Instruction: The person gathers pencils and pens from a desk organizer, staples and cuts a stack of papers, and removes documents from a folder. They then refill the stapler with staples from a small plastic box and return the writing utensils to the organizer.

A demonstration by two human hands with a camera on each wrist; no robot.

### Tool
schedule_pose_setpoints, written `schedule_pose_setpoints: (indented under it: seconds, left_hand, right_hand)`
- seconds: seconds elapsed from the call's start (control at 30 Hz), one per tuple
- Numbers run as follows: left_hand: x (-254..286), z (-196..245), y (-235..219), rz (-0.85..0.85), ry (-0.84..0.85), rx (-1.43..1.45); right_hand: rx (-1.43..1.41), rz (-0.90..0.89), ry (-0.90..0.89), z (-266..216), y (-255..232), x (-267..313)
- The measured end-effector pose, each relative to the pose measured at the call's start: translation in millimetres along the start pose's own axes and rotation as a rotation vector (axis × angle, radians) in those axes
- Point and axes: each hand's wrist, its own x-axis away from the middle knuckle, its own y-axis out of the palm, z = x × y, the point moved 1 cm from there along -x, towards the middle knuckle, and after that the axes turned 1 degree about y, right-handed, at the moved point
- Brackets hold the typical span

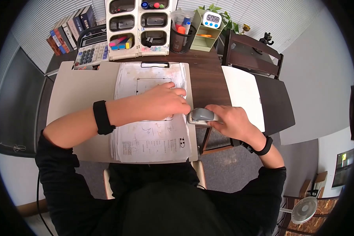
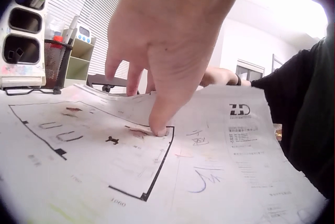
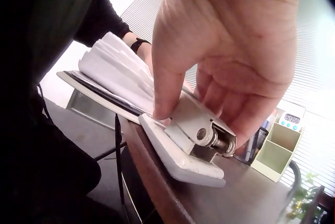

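Grey-and-white stapler (image 1: 203, 114), as I read it from my distant seat, lies just off the right edge of the paper stack (image 1: 145, 147), at the near edge of the bench (image 1: 209, 84). Right hand (image 1: 236, 122) grips it from the rear, thumb on one side and fingers round the other. Left hand (image 1: 164, 101) has its fingers spread and a little bent; the thumb presses the top page at a corner of the printed frame. I see nothing held in it.

Risks, my judgement:

- Footing. Base sits close by the bench edge, so a sideways push or a press far back could tip it or let it slip off.
- Pinch. Left fingertips reach right up to the stapler's nose. Any careless squeeze or forward shove there could catch skin.
- Paper. Loose sheets are thick and fanned at the side. With only light hold from the left hand, a bump from the nose could crumple or skew them. The clip (image 1: 155, 64) restrains only the far end.
- Board. The beige board (image 1: 82, 98) has a raised edge beside the bench top; the base could snag there and tilt.

Whether the stapler touches the board, I cannot tell. Staples inside: not visible.
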Motion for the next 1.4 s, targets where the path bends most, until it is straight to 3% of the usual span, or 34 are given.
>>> schedule_pose_setpoints:
  seconds: [0.33,0.53,0.6,0.8,1.1,1.4]
  left_hand:
    - [-17.2,12.1,-6.7,-0.170,0.004,-0.163]
    - [-8.7,-2.8,-4.6,-0.130,0.021,0.015]
    - [-3.0,-5.9,-2.2,-0.014,0.020,0.097]
    - [2.9,-3.1,-0.2,0.026,0.046,0.007]
    - [-17.6,11.7,-10.2,-0.149,0.000,-0.155]
    - [-17.7,6.9,-7.4,-0.125,0.011,-0.058]
  right_hand:
    - [-0.046,0.011,0.036,7.1,6.7,7.6]
    - [-0.039,0.027,0.027,7.5,9.9,8.0]
    - [-0.037,0.015,0.037,8.3,10.0,7.9]
    - [-0.029,0.011,0.031,8.0,10.2,7.1]
    - [-0.048,-0.007,0.060,7.6,9.5,7.7]
    - [-0.052,0.003,0.091,8.2,9.5,9.3]
